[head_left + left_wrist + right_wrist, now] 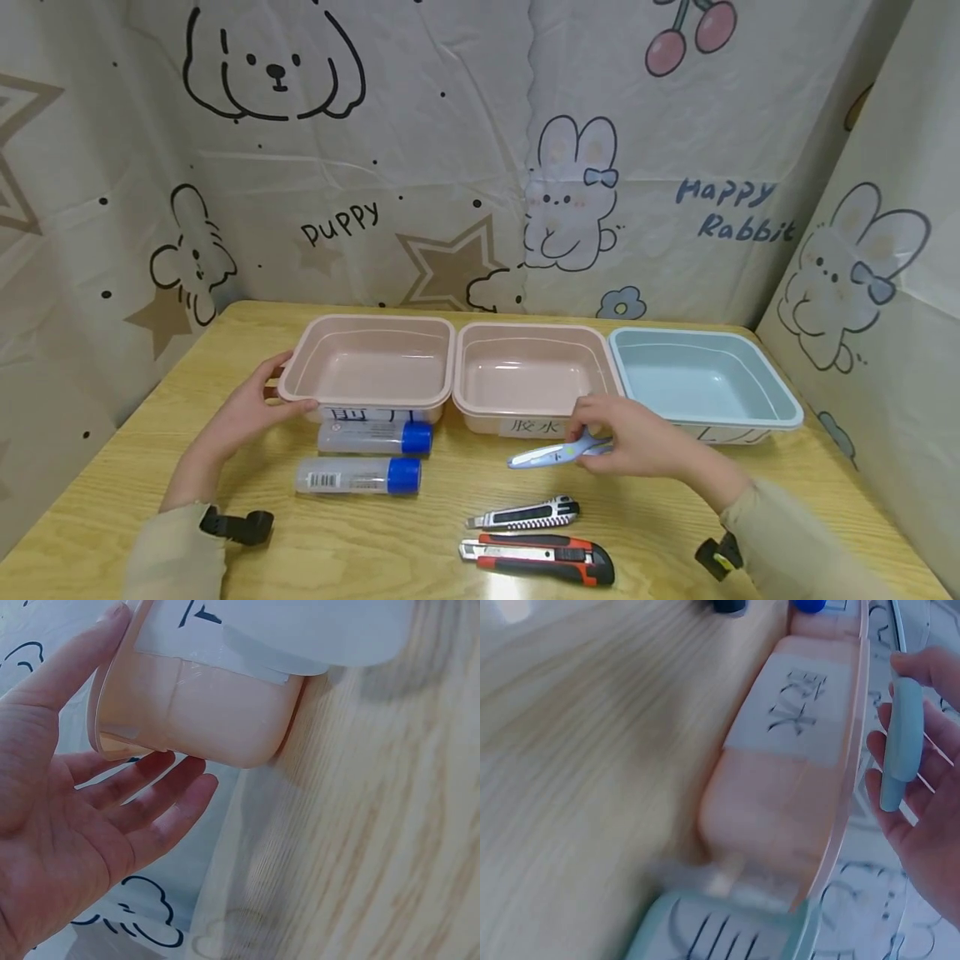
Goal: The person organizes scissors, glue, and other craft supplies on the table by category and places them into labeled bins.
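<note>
My left hand (243, 408) is at the left corner of the left pink bin (295, 367). In the left wrist view, the thumb lies at the rim and the loosely extended fingers touch the side wall (217, 712). My right hand (630, 437) pinches a pair of light blue scissors (558, 454) in front of the middle pink bin (480, 422), blades pointing left. The right wrist view shows the scissors' handle (905, 731) between thumb and fingers. Two clear glue bottles with blue caps, one nearer (356, 476) and one farther (371, 437), lie before the left bin.
A light blue bin (705, 335) stands at the right end of the row. A grey-and-black utility knife (525, 514) and a red-and-black one (540, 558) lie at the table's front. Paper labels are on the bins' fronts. A printed curtain (420, 167) hangs behind the table.
</note>
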Available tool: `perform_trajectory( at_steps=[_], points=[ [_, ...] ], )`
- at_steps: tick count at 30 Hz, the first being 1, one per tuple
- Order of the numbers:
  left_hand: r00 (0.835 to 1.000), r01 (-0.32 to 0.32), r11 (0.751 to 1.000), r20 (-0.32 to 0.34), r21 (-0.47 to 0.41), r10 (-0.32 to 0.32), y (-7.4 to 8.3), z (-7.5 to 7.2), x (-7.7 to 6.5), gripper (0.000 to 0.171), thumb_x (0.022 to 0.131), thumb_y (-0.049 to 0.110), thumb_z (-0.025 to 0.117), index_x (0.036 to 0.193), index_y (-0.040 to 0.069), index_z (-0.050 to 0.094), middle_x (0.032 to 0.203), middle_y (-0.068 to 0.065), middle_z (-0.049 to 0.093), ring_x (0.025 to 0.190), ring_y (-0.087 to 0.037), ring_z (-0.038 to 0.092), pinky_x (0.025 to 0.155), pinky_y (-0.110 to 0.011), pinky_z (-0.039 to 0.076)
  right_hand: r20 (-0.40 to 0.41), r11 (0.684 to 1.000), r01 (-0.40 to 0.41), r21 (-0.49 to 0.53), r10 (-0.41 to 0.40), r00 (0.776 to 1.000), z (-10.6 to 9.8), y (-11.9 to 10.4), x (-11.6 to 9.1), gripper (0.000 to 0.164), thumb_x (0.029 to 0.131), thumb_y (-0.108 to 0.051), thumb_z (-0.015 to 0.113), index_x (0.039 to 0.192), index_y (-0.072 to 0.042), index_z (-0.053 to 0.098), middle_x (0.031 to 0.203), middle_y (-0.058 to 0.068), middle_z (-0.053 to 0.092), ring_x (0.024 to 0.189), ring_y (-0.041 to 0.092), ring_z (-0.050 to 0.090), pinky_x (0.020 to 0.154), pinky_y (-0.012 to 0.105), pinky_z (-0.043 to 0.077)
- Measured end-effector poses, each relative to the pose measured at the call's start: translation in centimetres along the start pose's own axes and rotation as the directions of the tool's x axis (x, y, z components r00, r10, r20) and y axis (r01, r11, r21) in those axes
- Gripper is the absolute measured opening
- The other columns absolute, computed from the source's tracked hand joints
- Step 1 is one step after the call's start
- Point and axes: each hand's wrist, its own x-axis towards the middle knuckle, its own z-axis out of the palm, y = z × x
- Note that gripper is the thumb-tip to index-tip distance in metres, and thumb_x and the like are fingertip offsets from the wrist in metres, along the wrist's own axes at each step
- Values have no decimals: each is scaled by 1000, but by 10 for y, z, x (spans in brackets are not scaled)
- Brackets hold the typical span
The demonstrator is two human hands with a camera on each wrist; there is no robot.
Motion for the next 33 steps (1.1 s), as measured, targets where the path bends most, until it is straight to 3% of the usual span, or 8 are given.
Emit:
perform_trajectory(
  at_steps=[4,9,14,22,33],
  points=[
    [1000,-1,1000,-4,0,1,-2,0,0,92,80,38,68,146,9,11,134,-20,35,109,-34,46,79,-36,44,-27,999,40,-14,-40,999,3,-8,25,16,72,-22,72,85,-25,62,86,-16,56,79,3,48,69,23,44],
    [1000,-9,1000,0,-7,9,-4,1,0,91,80,37,68,146,8,11,132,-20,36,109,-34,46,78,-35,44,-46,999,19,-40,-21,999,11,-18,53,13,74,-24,69,86,-22,64,86,-14,58,80,4,50,72,23,45],
    [1000,3,1000,1,1,-3,-3,2,0,92,80,38,68,146,9,11,133,-21,35,109,-35,46,78,-37,45,-83,999,-15,-43,11,997,20,-25,81,13,75,-23,69,87,-19,65,86,-11,59,78,6,51,70,23,46],
    [1000,9,1000,-2,13,-9,-4,0,1,93,80,39,67,146,9,10,133,-21,35,109,-34,46,76,-35,44,-144,995,14,-103,-29,989,31,-35,125,12,75,-22,69,84,-15,67,81,-6,59,74,13,53,66,21,43],
    [1000,2,1000,-3,4,-2,-6,2,2,93,79,38,68,146,9,11,133,-21,35,109,-34,46,77,-34,44,-97,982,-97,-161,83,992,46,-43,172,19,82,-31,62,95,-17,65,91,-6,63,84,9,56,76,25,46]
  ],
)
